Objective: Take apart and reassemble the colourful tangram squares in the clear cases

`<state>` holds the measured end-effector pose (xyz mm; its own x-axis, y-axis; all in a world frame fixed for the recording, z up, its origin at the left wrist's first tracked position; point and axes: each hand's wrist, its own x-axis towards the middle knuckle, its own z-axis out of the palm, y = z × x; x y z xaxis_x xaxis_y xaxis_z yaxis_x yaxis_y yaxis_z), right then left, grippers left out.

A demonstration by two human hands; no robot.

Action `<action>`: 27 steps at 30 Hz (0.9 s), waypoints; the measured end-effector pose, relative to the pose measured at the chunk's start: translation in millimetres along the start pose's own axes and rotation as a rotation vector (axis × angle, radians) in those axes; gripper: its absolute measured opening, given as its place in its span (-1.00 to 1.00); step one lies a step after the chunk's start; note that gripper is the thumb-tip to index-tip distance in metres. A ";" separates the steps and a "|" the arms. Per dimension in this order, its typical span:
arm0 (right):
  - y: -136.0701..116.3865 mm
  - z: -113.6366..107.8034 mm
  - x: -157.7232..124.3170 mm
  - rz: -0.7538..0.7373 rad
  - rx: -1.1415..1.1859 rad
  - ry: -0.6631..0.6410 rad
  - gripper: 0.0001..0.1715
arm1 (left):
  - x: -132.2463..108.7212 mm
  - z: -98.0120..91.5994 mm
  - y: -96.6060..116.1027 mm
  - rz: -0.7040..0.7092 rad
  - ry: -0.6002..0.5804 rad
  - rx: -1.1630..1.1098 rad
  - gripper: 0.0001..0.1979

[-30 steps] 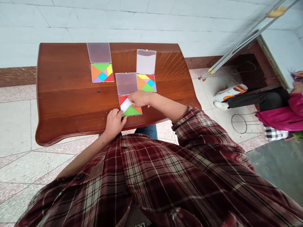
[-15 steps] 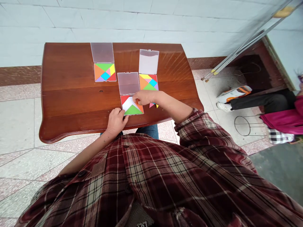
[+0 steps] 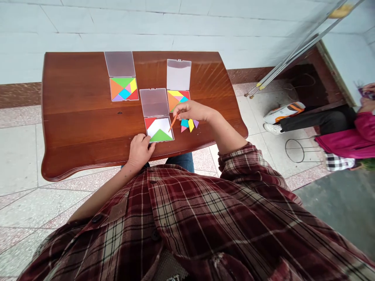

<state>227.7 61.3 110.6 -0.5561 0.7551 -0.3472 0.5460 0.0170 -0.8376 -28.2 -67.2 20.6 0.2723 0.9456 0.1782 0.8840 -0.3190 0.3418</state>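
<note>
My right hand (image 3: pixel 190 111) pinches an orange triangle tangram piece (image 3: pixel 173 121), held tilted over the right side of the nearest tangram case (image 3: pixel 172 136). In that case lie a red triangle (image 3: pixel 150 121) and a large green triangle (image 3: pixel 161 136), with white base showing between them. My left hand (image 3: pixel 140 149) is closed at the case's lower left corner, thumb along the front edge. Beside the case on the right are loose pieces: a blue square (image 3: pixel 184 123), a yellow parallelogram (image 3: pixel 191 125), a purple triangle (image 3: pixel 196 123) and a pink one (image 3: pixel 183 128).
A filled tangram case (image 3: pixel 124 89) lies open at the back left of the wooden table (image 3: pixel 79 117). Another filled case (image 3: pixel 172 102) is partly behind my right hand. Crutches (image 3: pixel 281 62) lean at the right, near a seated person (image 3: pixel 336 128) and a wire stand (image 3: pixel 295 151).
My right hand has lifted the orange triangle off the case base and tilted it up, moving slightly right. My left hand stays at the corner. The view has shifted a little.
</note>
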 end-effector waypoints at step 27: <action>44.2 19.6 -42.1 0.159 -0.340 0.740 -0.76 | -0.5 -0.3 -0.5 -0.010 0.021 0.015 -0.74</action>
<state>263.0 17.3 79.9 0.0354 0.9992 0.0161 0.8093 -0.0192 -0.5871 -28.9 -67.6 20.6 0.2552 0.9472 0.1941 0.8925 -0.3080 0.3294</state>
